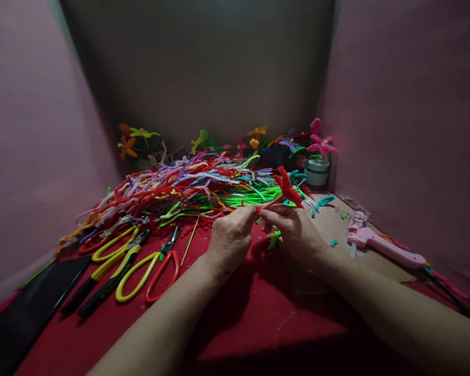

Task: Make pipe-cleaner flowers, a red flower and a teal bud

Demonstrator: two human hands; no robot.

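Note:
A red pipe-cleaner flower is held between both hands above the red table cover, its petals pointing up and right. My left hand is closed, with thumb and finger pinching the far end of the red stem. Closed around the stem nearer the petals is my right hand, its fingers partly hidden behind the thumb. The two hands almost touch. Just beyond them spreads a large heap of pipe cleaners in many colours. A small green pipe-cleaner piece lies under the right hand.
To the left lie scissors, pliers and a flat black object. A pink glue gun rests on a cardboard sheet at right. Several pipe-cleaner flowers, one in a pale pot, line the back. Pink walls flank both sides.

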